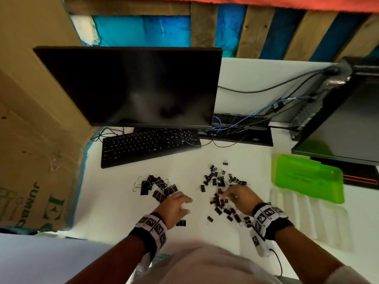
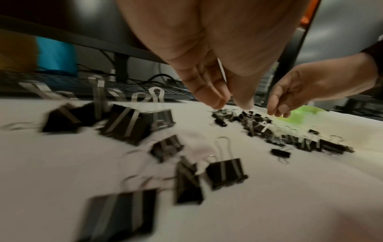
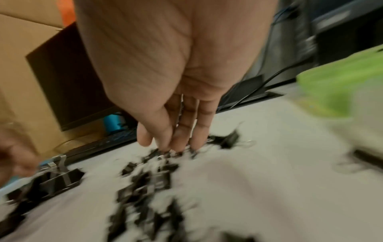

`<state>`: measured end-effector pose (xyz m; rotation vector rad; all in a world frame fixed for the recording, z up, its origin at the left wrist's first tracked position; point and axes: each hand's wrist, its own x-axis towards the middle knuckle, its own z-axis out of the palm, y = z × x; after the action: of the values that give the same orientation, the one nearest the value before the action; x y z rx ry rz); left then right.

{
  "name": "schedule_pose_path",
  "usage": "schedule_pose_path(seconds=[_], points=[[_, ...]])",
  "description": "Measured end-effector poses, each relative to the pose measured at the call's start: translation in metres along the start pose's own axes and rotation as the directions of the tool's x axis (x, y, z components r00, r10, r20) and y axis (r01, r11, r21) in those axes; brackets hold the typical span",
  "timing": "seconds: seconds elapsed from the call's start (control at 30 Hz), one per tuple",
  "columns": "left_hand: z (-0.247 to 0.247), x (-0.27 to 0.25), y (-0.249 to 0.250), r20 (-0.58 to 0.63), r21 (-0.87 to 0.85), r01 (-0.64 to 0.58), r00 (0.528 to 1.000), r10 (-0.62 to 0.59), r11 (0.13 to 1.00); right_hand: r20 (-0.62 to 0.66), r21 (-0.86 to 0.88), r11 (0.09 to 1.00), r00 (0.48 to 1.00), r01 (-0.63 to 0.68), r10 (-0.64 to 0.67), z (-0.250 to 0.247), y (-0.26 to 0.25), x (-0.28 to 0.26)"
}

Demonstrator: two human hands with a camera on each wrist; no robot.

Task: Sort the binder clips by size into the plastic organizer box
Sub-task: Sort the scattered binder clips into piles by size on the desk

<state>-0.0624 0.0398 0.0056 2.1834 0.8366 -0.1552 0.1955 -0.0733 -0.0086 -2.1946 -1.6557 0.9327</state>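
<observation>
Large black binder clips (image 1: pixel 158 187) lie in a loose pile on the white table, left of a pile of small black clips (image 1: pixel 219 181). My left hand (image 1: pixel 184 203) hovers at the near right edge of the large pile, fingers relaxed and pointing down, holding nothing (image 2: pixel 232 101). One large clip (image 1: pixel 181 223) lies just below that hand. My right hand (image 1: pixel 229 193) reaches into the small clips (image 3: pixel 149 180), its straight fingertips (image 3: pixel 176 144) touching them. The organizer box, with its green lid (image 1: pixel 307 177) raised and a clear tray (image 1: pixel 297 214), stands at the right.
A black keyboard (image 1: pixel 149 146) and a dark monitor (image 1: pixel 131 87) stand behind the clips. A cardboard box (image 1: pixel 30 140) walls the left side. Cables (image 1: pixel 235 124) and a second monitor (image 1: pixel 344 124) fill the back right.
</observation>
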Motion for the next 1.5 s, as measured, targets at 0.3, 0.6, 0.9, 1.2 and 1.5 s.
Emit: schedule_pose_path(seconds=[0.3,0.6,0.9,1.2,1.5], points=[[0.056,0.063,0.056,0.271,0.152,0.055,0.958,-0.095,0.987,0.232,-0.018,0.968,0.94,-0.252,0.249,-0.002,0.049,-0.059],[0.068,0.09,0.063,0.191,0.191,0.009,0.981,-0.046,0.982,0.062,-0.016,0.986,0.984,-0.164,0.164,0.024,0.046,-0.05],[0.063,0.092,0.061,0.172,0.201,-0.131,0.98,0.097,0.971,0.065,-0.205,0.978,0.996,-0.047,0.062,0.013,0.047,-0.04],[0.064,0.086,0.065,0.131,0.249,-0.167,0.982,0.138,0.954,-0.078,-0.164,0.981,0.993,-0.105,0.093,-0.017,0.056,-0.024],[0.061,0.085,0.063,0.199,0.253,-0.198,0.969,0.15,0.947,0.0,-0.255,0.963,0.996,-0.088,0.091,-0.028,0.055,0.014]])
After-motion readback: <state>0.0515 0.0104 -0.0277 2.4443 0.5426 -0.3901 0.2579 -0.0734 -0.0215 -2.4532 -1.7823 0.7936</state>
